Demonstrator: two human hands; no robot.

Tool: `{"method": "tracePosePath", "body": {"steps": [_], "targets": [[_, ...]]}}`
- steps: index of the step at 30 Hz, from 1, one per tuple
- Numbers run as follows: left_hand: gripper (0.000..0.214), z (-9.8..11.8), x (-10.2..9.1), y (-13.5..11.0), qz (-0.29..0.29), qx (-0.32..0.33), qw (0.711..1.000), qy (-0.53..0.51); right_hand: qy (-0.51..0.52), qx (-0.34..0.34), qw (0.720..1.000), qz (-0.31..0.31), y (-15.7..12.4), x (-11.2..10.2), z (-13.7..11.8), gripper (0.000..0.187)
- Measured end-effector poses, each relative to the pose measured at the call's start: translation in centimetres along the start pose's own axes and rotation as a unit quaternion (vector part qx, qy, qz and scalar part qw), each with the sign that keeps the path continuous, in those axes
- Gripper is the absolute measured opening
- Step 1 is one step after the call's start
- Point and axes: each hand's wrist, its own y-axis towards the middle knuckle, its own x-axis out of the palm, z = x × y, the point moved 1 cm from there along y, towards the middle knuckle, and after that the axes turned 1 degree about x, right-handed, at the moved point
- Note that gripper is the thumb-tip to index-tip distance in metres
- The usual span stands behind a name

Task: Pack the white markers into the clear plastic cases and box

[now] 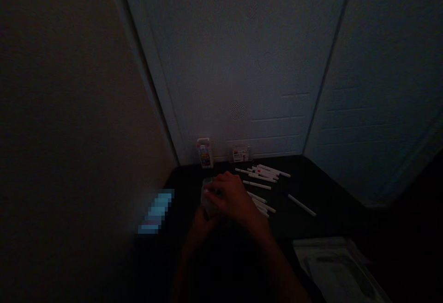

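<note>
In dim light, a small clear plastic box (204,196) is held up over the dark table. My left hand (204,227) is closed around its lower part from below. Curled over the top and near side of the box is my right hand (230,194), its fingers touching it and hiding much of it. What may lie inside the box cannot be made out. Just right of my right hand, several white pens (265,206) lie loosely on the table, partly covered by my wrist.
A pile of white pens (266,172) lies farther back. One pen with a dark cap (301,204) sits apart at right. Two small packages, one upright (205,153) and one low (241,154), stand against the wall. A blurred bright screen (157,210) is at left; a pale tray-like object (339,266) is lower right.
</note>
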Motion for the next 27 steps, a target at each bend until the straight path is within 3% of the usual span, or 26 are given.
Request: {"method": "tracePosePath", "body": {"steps": [10,16,22,27], "targets": [[0.071,-1.7,-0.2,0.8,0.008,0.001,1.0,-0.007,0.074,-0.003,0.996,0.048,0.0,0.0,1.1,0.014],[0.07,-1.1,0.0,0.5,-0.018,0.002,0.999,-0.031,0.084,0.005,0.994,0.073,0.1,0.2,1.0,0.015],[0.078,-0.9,0.0,0.4,0.008,0.008,1.0,-0.019,0.083,0.012,0.992,0.091,0.0,0.9,1.0,0.012],[0.076,-0.9,0.0,0.3,-0.008,0.01,1.0,-0.02,0.106,0.037,0.99,0.086,0.1,1.3,1.2,0.015]]}}
